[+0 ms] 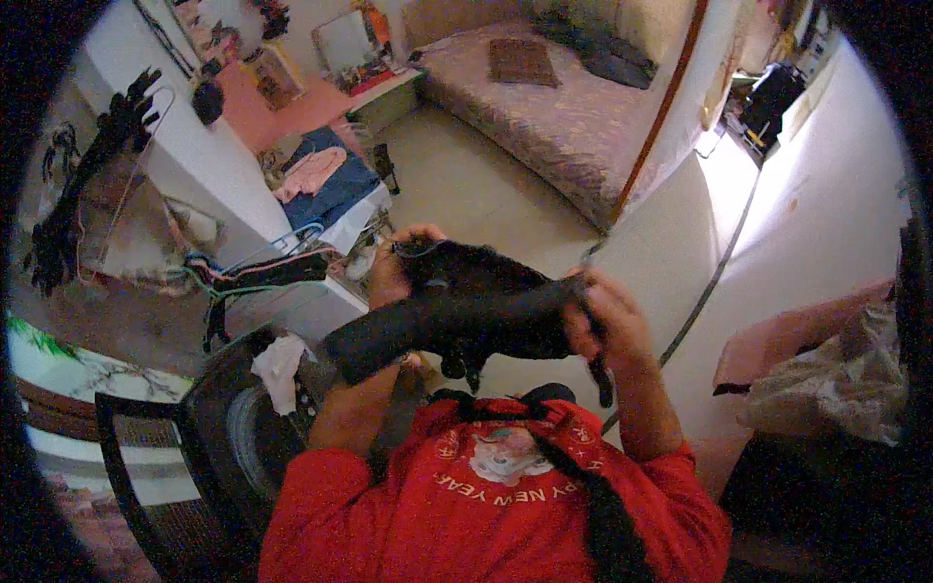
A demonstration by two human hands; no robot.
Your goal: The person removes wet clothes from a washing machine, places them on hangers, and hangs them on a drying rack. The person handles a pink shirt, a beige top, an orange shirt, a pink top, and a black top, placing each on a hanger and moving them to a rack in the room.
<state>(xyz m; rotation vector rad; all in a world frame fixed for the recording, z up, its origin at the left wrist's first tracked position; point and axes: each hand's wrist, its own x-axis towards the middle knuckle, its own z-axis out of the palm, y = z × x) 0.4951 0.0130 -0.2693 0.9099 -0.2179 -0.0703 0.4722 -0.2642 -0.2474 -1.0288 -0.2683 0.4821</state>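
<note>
A black soft article (457, 321), made of cloth or padded material, is stretched between my two hands in front of my chest. Its near side forms a thick, rounded band, and dark pieces dangle below. My left hand (391, 277) grips its far left edge, with the fingers partly behind it. At the right end my right hand (610, 316) has its fingers curled round the band. The exact kind of article cannot be made out in this dim light. A dark strap (569, 457) runs down over my red shirt (428, 515).
Hangers (262, 277) and dark clothing stick out at left. Below them are a white cloth (280, 374) on a dark tub and a black chair (146, 403). A bed (486, 97) stands ahead, clothes (326, 185) lie left, and a plastic bag (826, 389) sits right.
</note>
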